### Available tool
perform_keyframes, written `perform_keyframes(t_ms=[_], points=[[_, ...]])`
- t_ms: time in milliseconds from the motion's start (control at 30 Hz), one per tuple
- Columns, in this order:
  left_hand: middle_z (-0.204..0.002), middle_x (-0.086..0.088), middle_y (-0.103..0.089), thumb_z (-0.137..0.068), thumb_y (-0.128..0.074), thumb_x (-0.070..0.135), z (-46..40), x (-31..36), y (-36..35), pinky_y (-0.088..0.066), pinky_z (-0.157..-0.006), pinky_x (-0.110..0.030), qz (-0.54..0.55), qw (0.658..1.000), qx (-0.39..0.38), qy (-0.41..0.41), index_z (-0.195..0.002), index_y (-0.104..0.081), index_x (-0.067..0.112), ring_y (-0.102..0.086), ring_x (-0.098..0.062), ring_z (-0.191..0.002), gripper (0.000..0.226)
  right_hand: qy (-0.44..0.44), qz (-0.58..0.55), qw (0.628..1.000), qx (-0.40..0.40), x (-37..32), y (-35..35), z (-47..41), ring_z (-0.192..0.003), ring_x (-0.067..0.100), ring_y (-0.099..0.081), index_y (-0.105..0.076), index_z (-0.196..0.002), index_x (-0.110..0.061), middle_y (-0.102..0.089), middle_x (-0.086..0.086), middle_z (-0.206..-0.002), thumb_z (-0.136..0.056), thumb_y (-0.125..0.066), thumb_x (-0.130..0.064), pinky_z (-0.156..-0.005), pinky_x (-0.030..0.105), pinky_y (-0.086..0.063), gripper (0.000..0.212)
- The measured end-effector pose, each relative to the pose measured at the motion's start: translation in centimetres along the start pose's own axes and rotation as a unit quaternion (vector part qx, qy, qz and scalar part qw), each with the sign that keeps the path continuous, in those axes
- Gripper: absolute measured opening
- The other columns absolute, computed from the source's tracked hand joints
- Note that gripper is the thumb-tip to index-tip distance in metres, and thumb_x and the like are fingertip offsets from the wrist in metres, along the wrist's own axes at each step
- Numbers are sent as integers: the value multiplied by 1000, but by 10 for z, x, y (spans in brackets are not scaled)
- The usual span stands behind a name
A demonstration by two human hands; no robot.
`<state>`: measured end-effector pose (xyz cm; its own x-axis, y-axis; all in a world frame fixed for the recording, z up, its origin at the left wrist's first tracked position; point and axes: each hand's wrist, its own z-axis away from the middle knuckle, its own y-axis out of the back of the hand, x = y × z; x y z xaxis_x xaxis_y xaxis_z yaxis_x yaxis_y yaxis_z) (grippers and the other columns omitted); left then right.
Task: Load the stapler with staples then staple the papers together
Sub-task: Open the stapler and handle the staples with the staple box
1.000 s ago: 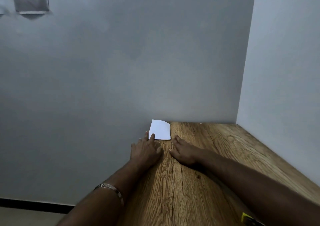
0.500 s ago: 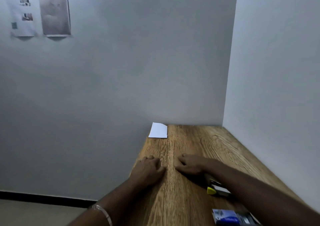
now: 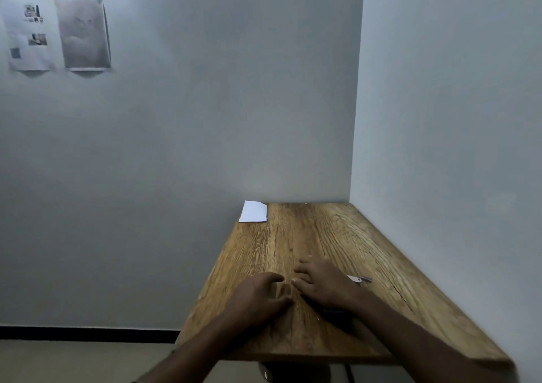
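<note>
A small white paper [image 3: 254,211] lies at the far left corner of the wooden table [image 3: 337,236], against the wall. My left hand [image 3: 258,297] rests palm down near the table's middle, fingers loosely curled, holding nothing. My right hand [image 3: 322,283] lies flat beside it, fingers spread, almost touching the left. Just right of my right wrist a small pale piece with a metal tip [image 3: 359,279] pokes out. A dark object [image 3: 334,313] sits under my right forearm, mostly hidden. I cannot make out a staple box.
Grey walls close the table at the back and on the right. Printed sheets [image 3: 58,30] hang on the wall at upper left. The table's near edge [image 3: 293,356] is in view, with floor and a black skirting [image 3: 88,332] to the left.
Both hands have drawn back from the white paper toward the near side of the table. The view has pulled back and tilted, so the table's near edge now shows.
</note>
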<state>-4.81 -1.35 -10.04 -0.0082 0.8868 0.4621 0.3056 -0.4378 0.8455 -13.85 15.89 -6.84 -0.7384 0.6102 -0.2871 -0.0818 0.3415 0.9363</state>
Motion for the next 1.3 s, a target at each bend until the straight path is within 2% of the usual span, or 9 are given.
perform_keyframes(t_ms=[67,167,300,500,633,900,1067,1200,1300], points=[[-136,14,-57,-81,-65,58,8,8,-3,-39,-87,-17,38,999,1,-18,-134,-53,35,-51,0,-118,60,-3,-17,999,37,1,-1,15,-137,18,-44,-60,-131,-19,-54,1,-144,-96,-52,-43,-115,43,-32,44],[-136,14,-57,-81,-67,56,16,21,-7,-38,-85,-11,70,997,-7,-44,-135,-53,35,-50,6,-117,60,-3,-54,993,101,7,-1,38,-130,10,-51,-62,-130,-24,-60,-6,-138,-94,-56,-44,-109,29,-37,42],[-137,12,-58,-80,-72,49,20,34,-12,-39,-95,-14,86,995,-1,-56,-137,-53,30,-52,3,-120,64,-11,-65,987,147,21,3,69,-130,4,-50,-63,-130,-29,-59,-11,-139,-90,-64,-40,-110,26,-38,42],[-134,6,-59,-82,-72,43,17,43,-14,-45,-100,-23,84,995,1,-54,-136,-53,25,-54,-5,-119,60,-57,-71,983,158,41,7,104,-126,5,-53,-64,-130,-23,-62,-9,-134,-84,-75,-30,-100,12,-37,48],[-127,5,-63,-82,-71,46,13,47,-13,-50,-97,-28,85,994,-13,-61,-135,-55,25,-58,-5,-111,59,-77,-77,985,137,49,9,111,-103,-8,-54,-64,-128,-26,-67,-10,-126,-82,-77,-29,-78,-5,-34,47],[-118,11,-69,-81,-73,41,8,53,-18,-53,-93,-32,73,992,-22,-100,-119,-68,28,-61,-1,-104,41,-72,-80,985,132,39,6,100,-104,-6,-56,-66,-127,-26,-68,-9,-124,-86,-73,-30,-76,-3,-34,43],[-112,13,-69,-83,-72,34,8,43,-10,-53,-87,-22,63,992,-19,-106,-114,-70,30,-57,8,-91,31,-61,-85,985,134,33,3,89,-117,1,-58,-66,-128,-26,-66,-11,-128,-84,-73,-34,-94,12,-40,45],[-115,13,-67,-85,-71,31,10,30,-3,-51,-85,-17,54,993,-26,-99,-117,-68,29,-58,4,-96,32,-42,-90,986,134,25,-3,79,-117,-1,-54,-65,-129,-27,-65,-11,-130,-85,-72,-35,-90,5,-35,45],[-114,14,-66,-85,-71,31,11,23,0,-50,-86,-17,63,994,-23,-89,-116,-68,30,-58,4,-97,30,-37,-95,986,131,20,-6,74,-120,1,-54,-64,-130,-27,-64,-9,-131,-86,-71,-37,-96,12,-38,46]])
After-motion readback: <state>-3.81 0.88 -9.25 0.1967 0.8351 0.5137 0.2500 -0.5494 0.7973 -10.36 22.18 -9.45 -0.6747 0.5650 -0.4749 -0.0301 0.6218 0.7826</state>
